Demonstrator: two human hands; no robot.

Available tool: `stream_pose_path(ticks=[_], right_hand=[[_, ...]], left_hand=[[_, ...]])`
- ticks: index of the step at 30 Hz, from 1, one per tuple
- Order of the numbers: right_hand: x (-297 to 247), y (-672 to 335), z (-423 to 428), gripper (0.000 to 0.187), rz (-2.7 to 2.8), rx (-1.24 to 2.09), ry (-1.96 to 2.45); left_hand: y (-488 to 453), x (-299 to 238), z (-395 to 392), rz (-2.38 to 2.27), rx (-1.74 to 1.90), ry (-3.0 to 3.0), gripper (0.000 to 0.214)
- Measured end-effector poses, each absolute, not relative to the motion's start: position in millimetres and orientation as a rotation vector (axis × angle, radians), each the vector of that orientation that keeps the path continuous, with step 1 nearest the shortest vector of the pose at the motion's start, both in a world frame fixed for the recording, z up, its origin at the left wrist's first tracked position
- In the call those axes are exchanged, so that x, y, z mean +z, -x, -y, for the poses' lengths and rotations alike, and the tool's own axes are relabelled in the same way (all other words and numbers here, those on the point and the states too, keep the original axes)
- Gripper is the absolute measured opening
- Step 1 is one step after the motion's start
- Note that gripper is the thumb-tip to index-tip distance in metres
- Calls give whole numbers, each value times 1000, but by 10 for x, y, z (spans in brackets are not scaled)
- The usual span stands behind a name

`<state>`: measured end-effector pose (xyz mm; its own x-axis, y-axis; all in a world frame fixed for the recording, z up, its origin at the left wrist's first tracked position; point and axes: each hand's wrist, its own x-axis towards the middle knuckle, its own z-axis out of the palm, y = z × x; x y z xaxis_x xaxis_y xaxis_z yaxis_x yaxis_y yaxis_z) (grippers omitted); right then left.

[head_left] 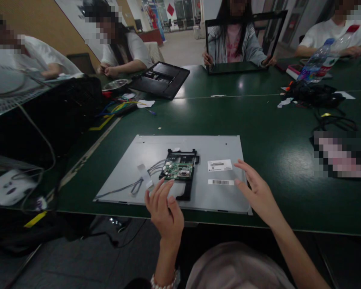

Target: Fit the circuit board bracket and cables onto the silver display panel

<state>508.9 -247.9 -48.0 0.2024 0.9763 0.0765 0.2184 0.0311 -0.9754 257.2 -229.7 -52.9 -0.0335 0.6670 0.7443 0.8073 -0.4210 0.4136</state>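
Unclenched, empty left hand (165, 210) and right hand (258, 194) hover near a flat silver metal panel (221, 196) bearing a green circuit board (175, 171).

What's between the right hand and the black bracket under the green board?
Head view: two white labels, a larger label and a narrow barcode strip, on the grey panel between right hand and black bracket.

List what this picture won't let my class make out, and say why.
All in the head view:
Fine print on the upper white label: too small and blurred.
Pink item at right: pixelation hides its detail.
Whether the left hand touches the black bracket: one angle cannot settle it.
Right forearm: cut off by the bottom edge.
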Motion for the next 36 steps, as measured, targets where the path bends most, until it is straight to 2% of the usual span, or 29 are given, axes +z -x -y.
stream_pose_path(ticks=[10,26,36], right_hand=[[-319,-4927,2410,41,1459,852,1470],[-223,-4757,2267,44,1750,971,1448],[-297,-4670,2232,43,1994,793,1436]], left_hand=[[-2719,-544,2312,1603,-1419,2050,30],[-2887,-566,2352,1639,-1362,2046,28],[-2946,-521,2337,1655,-1316,2014,27]])
